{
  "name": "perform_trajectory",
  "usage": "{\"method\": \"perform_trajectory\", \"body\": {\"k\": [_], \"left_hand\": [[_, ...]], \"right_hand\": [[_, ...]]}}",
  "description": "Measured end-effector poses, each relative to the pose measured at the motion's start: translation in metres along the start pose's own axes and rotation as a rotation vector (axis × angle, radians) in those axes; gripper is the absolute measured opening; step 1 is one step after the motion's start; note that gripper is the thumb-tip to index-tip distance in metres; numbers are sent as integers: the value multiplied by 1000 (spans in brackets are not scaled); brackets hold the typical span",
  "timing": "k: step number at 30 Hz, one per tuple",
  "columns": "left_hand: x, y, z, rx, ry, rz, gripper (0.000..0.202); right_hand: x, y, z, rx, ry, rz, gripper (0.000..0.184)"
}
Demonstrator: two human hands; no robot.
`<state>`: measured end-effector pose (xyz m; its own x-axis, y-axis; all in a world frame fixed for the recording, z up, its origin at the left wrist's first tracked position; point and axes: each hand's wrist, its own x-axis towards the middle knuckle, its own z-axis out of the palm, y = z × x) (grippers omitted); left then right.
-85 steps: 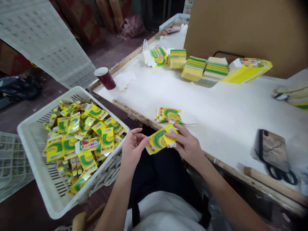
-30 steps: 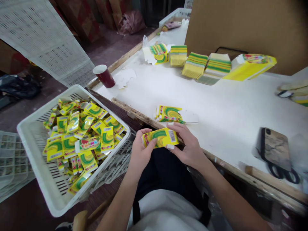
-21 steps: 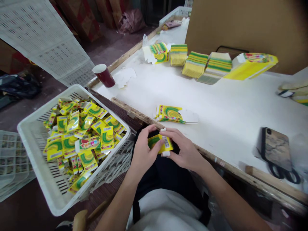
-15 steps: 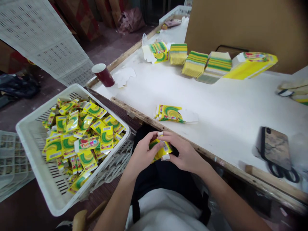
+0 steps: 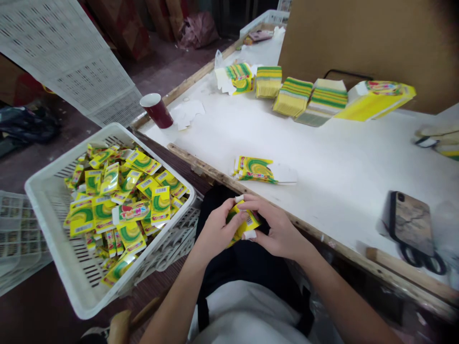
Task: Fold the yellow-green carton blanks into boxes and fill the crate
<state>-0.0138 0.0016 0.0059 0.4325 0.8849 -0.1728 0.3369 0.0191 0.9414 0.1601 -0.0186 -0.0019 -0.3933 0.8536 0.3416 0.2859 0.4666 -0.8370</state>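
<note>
Over my lap, at the table's front edge, a small yellow and green carton (image 5: 254, 220) is held between both hands. My left hand (image 5: 218, 229) is closed on its left side, thumb laid across its face. From the right, my right hand (image 5: 274, 227) grips its end; white tape wraps some of the fingertips. Parts of the carton are hidden behind the fingers. Just beyond, a short pile of flat cartons (image 5: 255, 168) lies on the white table (image 5: 215, 134). To the left, a white plastic basket (image 5: 84, 303) holds many similar small cartons (image 5: 131, 235).
A maroon cup (image 5: 158, 112) stands at the table's left edge. Bundles of flat cartons (image 5: 292, 98) and a larger yellow box (image 5: 376, 100) line the back, before a brown cardboard sheet (image 5: 358, 38). At right lie a phone (image 5: 412, 222) and dark-handled scissors (image 5: 423, 260).
The view has shifted slightly. Both hands keep hold of the carton, with only a small shift of the fingers on it.
</note>
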Motion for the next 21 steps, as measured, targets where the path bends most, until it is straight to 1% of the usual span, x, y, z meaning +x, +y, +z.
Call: {"method": "perform_trajectory", "body": {"k": [1, 4, 5, 6, 8, 10, 12, 17, 21], "left_hand": [[0, 0, -1, -75, -24, 24, 35], [0, 0, -7, -297, -110, 87, 71], [0, 0, -9, -302, -122, 96, 81], [1, 0, -10, -250, -121, 99, 88], [1, 0, -11, -46, -87, 90, 95], [1, 1, -10, 146, -47, 68, 91], [1, 2, -8, 240, -22, 52, 83], [1, 5, -5, 263, -13, 80, 64], [0, 8, -5, 239, -15, 74, 60]], "right_hand": [[0, 0, 0, 6, 3, 3, 51], [0, 2, 0, 28, 20, 29, 50], [0, 3, 0, 33, 28, 38, 50], [0, 4, 1, 35, 36, 47, 49], [0, 7, 3, 23, 52, 59, 48], [-1, 9, 5, 0, 62, 54, 46], [-2, 10, 6, -23, 62, 38, 45], [-2, 8, 2, -41, 39, 14, 43], [-1, 5, 0, -36, 35, -9, 37]]}}
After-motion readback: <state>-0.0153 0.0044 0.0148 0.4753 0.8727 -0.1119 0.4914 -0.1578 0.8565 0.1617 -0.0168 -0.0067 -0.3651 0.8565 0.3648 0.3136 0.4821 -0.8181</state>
